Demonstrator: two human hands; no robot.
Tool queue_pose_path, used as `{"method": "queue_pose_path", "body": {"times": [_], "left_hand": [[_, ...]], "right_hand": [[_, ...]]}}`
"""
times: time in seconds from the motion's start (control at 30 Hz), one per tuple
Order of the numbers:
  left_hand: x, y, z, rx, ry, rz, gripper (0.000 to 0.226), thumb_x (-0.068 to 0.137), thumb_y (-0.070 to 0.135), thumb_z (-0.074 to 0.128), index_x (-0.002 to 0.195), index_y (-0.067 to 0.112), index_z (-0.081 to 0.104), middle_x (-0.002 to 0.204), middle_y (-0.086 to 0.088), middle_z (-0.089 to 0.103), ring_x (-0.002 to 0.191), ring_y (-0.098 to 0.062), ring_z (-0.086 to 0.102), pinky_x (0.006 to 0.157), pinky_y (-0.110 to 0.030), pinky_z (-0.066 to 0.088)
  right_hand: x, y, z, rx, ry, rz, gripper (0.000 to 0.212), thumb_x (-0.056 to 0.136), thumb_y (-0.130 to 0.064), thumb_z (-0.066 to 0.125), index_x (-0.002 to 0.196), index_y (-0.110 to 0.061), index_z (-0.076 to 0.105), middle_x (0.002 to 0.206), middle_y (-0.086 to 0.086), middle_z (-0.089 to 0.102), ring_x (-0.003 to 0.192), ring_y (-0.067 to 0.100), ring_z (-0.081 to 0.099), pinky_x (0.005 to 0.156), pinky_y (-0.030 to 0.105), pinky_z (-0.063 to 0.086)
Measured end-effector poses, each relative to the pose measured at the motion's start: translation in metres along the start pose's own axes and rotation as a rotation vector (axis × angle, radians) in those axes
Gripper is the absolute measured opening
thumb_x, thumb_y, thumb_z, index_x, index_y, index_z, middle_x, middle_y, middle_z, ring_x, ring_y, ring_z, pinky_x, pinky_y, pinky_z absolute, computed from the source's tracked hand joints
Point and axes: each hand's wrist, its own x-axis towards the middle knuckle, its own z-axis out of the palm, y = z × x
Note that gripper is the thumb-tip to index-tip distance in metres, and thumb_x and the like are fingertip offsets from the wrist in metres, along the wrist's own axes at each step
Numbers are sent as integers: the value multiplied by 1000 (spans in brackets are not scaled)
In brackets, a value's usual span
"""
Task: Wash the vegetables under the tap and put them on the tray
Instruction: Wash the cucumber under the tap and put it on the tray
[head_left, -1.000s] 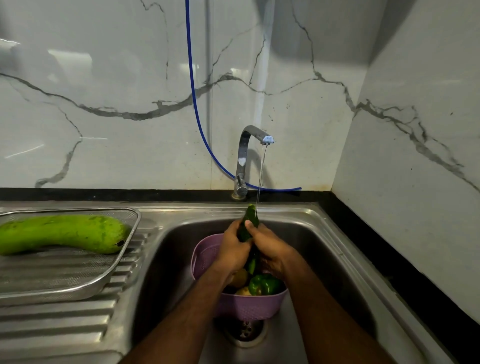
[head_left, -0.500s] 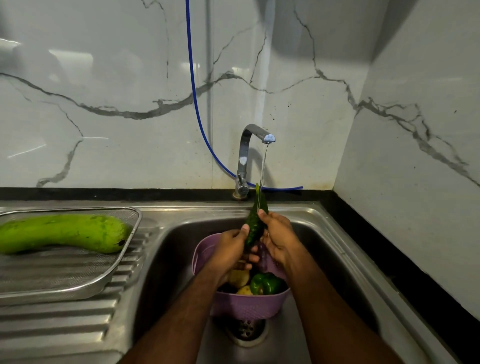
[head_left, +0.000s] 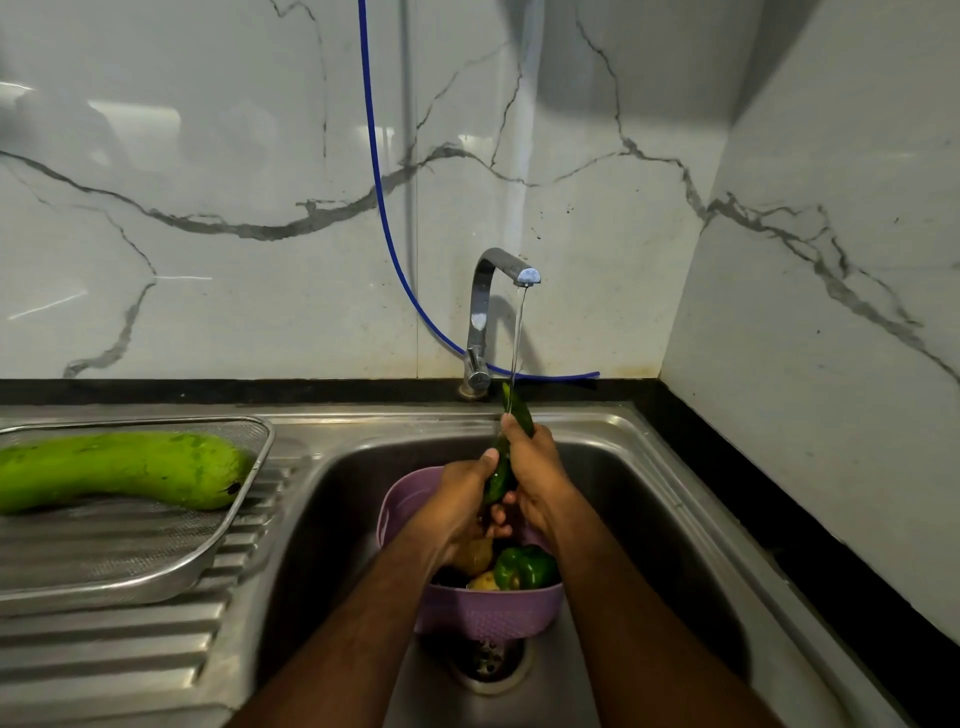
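Note:
A dark green cucumber (head_left: 515, 410) stands nearly upright under the running tap (head_left: 503, 270), its tip in the water stream. My right hand (head_left: 535, 467) grips its upper part. My left hand (head_left: 462, 499) grips its lower part. Both hands are over a purple basket (head_left: 488, 613) in the sink, which holds a green capsicum (head_left: 524, 566) and yellowish vegetables (head_left: 475, 556). A long light green gourd (head_left: 119, 470) lies on the steel mesh tray (head_left: 104, 577) at the left.
The steel sink (head_left: 649, 519) has a drain (head_left: 485, 662) under the basket. A ribbed drainboard (head_left: 130, 654) carries the tray. A blue hose (head_left: 384, 208) runs down the marble wall behind the tap. A marble side wall stands at the right.
The cucumber has been raised from low over the basket up into the stream. My right hand has slid up along it, and my left hand has stayed at its lower part.

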Motion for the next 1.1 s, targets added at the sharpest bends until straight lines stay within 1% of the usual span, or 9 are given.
{"method": "queue_pose_path", "body": {"times": [0.1,0.2,0.33,0.53,0.6,0.73,0.87,1.03,1.1], "left_hand": [[-2,-3,2,27,-35,36,35,106,34,43,101,6,62,68,-8,56,50,-14,45,51,-27,44],[-1,-3,-4,5,-73,33,38,105,35,42,101,6,65,72,-8,59,54,-14,46,57,-29,48],[0,-2,-5,-193,-119,-24,36,106,27,34,106,4,63,75,-10,60,60,-15,49,62,-31,51],[3,-1,1,-219,-42,30,35,108,22,31,111,5,61,77,-13,61,58,-13,50,57,-27,52],[6,-2,2,-217,2,39,35,109,24,32,111,5,61,76,-13,62,56,-13,51,55,-26,52],[8,-2,-4,-259,5,62,35,108,26,36,117,4,62,82,-15,66,57,-13,55,56,-27,55],[9,-1,-4,-221,19,132,32,106,25,44,118,3,64,101,-18,69,71,-17,62,61,-29,56],[10,-5,-3,-144,97,219,26,103,15,49,116,-1,66,91,-15,67,64,-12,61,58,-23,53],[10,-5,-1,-151,81,221,26,104,15,47,116,1,66,93,-16,68,67,-14,62,61,-23,54]], "right_hand": [[14,-1,0,-41,130,-4,47,104,-52,46,132,-14,49,110,11,65,97,24,67,82,41,59],[19,-1,-2,12,114,24,52,103,-55,46,133,-12,50,113,14,66,95,25,67,65,33,53],[20,1,-6,230,61,76,53,101,-55,52,134,-12,53,115,19,68,95,30,71,64,37,59],[8,-1,-23,261,-191,82,58,89,-11,75,141,-11,50,101,18,72,72,25,72,58,36,58],[10,1,-29,247,-258,66,74,80,4,77,142,-22,46,115,21,71,81,30,74,70,44,59],[8,0,-26,315,-283,5,89,78,23,66,144,-31,41,133,23,62,112,41,67,64,40,61],[8,-1,-15,411,-185,-49,79,86,9,71,148,-26,38,129,20,62,110,38,66,69,40,63],[14,2,-14,448,-60,-3,62,94,-17,71,148,-23,41,130,21,62,110,37,67,72,44,63],[14,2,-12,429,-63,22,59,95,-27,71,146,-21,42,127,24,65,91,32,72,58,39,61]]}}
